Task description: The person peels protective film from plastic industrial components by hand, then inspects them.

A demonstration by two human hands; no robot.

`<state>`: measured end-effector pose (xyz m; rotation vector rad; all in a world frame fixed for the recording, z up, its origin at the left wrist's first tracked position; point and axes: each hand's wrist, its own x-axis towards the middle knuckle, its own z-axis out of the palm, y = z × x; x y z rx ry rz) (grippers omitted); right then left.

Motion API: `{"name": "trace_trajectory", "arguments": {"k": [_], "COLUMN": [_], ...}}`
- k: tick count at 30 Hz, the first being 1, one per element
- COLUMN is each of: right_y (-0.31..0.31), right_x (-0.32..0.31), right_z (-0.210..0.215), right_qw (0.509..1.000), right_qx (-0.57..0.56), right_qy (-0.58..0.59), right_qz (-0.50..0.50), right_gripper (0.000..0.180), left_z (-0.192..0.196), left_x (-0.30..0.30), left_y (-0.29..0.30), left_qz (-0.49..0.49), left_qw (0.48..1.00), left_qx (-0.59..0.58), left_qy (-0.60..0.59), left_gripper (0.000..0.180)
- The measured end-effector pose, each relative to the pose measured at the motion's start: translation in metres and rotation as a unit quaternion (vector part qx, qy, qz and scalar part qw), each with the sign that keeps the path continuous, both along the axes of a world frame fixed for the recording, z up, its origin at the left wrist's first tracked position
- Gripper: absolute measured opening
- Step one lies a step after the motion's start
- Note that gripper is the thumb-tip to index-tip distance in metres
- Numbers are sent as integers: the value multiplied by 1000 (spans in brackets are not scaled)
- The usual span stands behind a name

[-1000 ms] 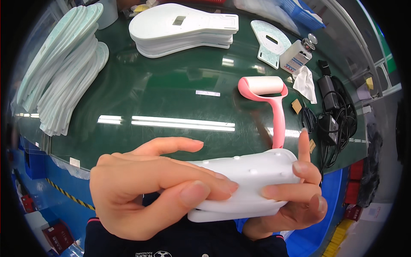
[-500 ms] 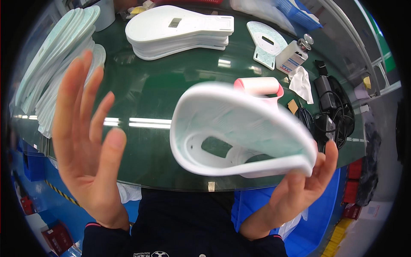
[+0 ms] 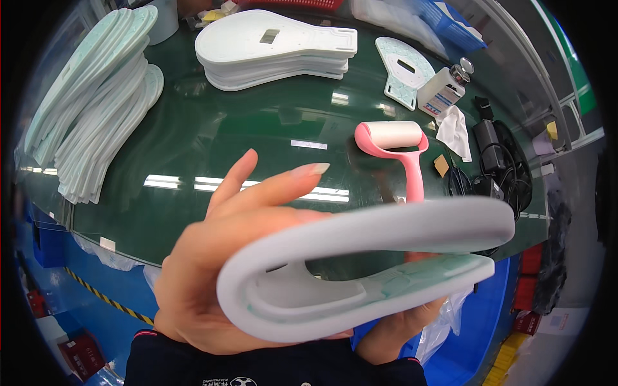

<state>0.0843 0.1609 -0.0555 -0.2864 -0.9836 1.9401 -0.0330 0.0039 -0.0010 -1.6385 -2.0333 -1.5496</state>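
A white curved plastic panel [image 3: 367, 228] with a pale green inner face is tilted in front of me, its thick rim folded round like a U. My left hand [image 3: 199, 270] wraps the rounded left end of the panel, and some of its fingers stretch out above the rim. Underneath, at the right part of the panel, my right hand [image 3: 402, 325] supports it; most of its fingers are hidden. Beyond the panel lies a pink-handled lint roller [image 3: 394, 135] with a white roll, untouched on the green table.
On the green table [image 3: 257, 132], stacked flat white panels [image 3: 277, 45] lie at the back and more lean at left [image 3: 106, 109]. One loose panel [image 3: 404, 69], a pump bottle [image 3: 443, 89], a white cloth [image 3: 454, 132] and black cables [image 3: 505, 161] are at right. Below is a blue bin [image 3: 473, 341].
My left hand has come in from the left, where it was raised and spread, to grasp the panel. The panel has turned and moved lower and nearer, uncovering the lint roller.
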Motion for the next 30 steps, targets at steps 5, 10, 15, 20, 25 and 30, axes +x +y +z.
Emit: {"name": "trace_trajectory", "arguments": {"k": [5, 10, 15, 20, 25, 30], "right_y": [7, 3, 9, 16, 18, 16], "right_x": [-14, -18, -15, -6, -9, -5], "right_z": [-15, -24, -25, 1, 38, 17], "right_qw": [987, 984, 982, 943, 631, 807], "right_qx": [127, 118, 140, 312, 764, 569], "right_qy": [-73, -107, -99, -113, -112, -160], "right_qz": [67, 79, 77, -37, -77, -13], "right_gripper": [56, 49, 51, 63, 70, 84], "left_z": [16, 12, 11, 0, 0, -14], "left_x": [5, 14, 12, 2, 8, -1], "left_y": [-8, 1, -1, 7, 24, 15], "left_qz": [37, 66, 31, 58, 69, 33], "left_qw": [989, 993, 995, 988, 986, 998], "left_qx": [-133, -57, -56, 27, -120, -13], "left_qy": [59, 77, 73, 138, 97, -44], "left_gripper": [65, 46, 55, 104, 57, 27]}}
